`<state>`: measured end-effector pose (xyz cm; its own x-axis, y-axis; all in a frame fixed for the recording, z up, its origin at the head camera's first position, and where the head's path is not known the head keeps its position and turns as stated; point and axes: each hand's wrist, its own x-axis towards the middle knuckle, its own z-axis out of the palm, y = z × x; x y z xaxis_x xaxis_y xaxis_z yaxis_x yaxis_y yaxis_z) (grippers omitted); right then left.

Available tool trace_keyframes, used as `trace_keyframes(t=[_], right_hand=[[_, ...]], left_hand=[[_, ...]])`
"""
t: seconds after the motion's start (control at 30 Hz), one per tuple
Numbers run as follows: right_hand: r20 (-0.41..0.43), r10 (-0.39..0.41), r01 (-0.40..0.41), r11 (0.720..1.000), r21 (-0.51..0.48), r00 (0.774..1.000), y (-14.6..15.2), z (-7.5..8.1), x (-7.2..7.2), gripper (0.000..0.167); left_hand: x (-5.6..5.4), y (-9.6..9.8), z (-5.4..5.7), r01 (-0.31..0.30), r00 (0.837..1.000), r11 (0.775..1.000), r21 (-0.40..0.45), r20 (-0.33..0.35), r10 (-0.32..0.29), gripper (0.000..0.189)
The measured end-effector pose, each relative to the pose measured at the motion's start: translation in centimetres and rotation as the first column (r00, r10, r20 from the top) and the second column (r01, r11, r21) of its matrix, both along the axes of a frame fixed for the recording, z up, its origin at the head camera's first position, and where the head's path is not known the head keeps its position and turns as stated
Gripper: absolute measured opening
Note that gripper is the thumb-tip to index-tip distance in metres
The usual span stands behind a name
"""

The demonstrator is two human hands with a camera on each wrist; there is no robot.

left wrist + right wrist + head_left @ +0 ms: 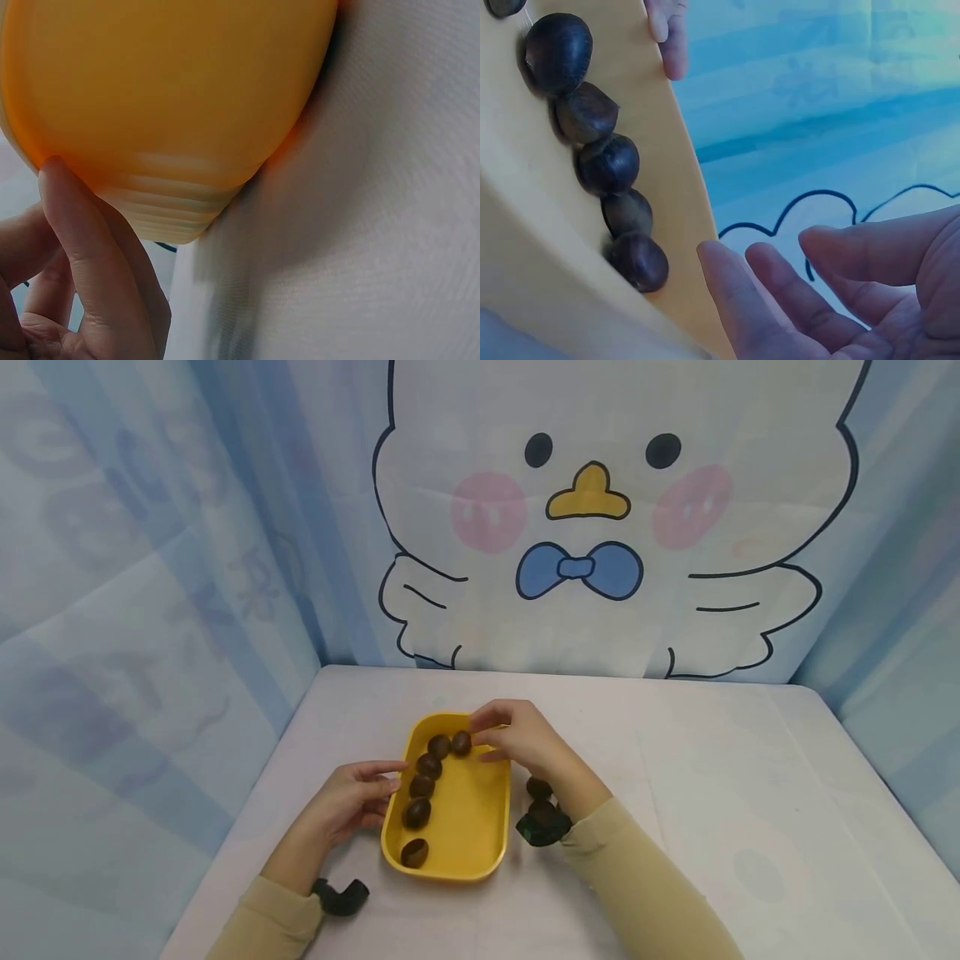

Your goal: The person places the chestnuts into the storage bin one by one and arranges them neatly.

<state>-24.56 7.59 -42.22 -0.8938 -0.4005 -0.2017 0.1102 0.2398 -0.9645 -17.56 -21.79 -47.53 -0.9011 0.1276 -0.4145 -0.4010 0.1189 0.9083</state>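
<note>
A yellow tray (468, 810) lies on the table, with several brown chestnuts (417, 812) in a curved row along its left side and far end. My left hand (358, 797) touches the tray's left wall near the rim, its fingers fairly straight; the left wrist view shows a fingertip (60, 176) against the outside. Over the tray's far right corner is my right hand (517, 735), its fingertips close beside the last chestnut (461, 742). In the right wrist view, the fingers (739, 300) are spread and hold nothing.
More chestnuts (538, 788) lie on the table right of the tray, partly hidden under the right wrist. Dark wrist cameras (543, 825) sit on both wrists. The pale table (720, 793) ends at a curtain (585, 627) with a cartoon bird; further curtains hang at both sides.
</note>
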Motion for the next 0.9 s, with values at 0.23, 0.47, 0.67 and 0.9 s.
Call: trace_keyframes(t=[0.23,0.47,0.67,0.9], right_hand=[[0.018,-0.020,0.021,0.999,-0.025,1.000,2.0,0.5,0.2,0.037],[-0.029,-0.035,0.036,0.999,0.024,0.999,4.1,0.4,0.5,0.038],[-0.052,-0.043,0.046,0.998,0.044,0.998,6.2,-0.1,0.5,0.037],[-0.081,-0.043,0.049,0.996,0.076,0.996,8.4,-1.0,0.4,0.040]], left_hand=[[0.0,-0.1,0.0,-0.008,1.000,1.000,0.008,0.012,0.008,0.050],[0.0,-0.1,0.1,-0.009,1.000,1.000,0.016,0.018,0.009,0.050],[0.1,0.0,0.1,-0.008,1.000,1.000,0.017,0.018,0.008,0.049],[-0.1,0.0,0.1,-0.015,1.000,1.000,0.014,0.019,0.015,0.049]])
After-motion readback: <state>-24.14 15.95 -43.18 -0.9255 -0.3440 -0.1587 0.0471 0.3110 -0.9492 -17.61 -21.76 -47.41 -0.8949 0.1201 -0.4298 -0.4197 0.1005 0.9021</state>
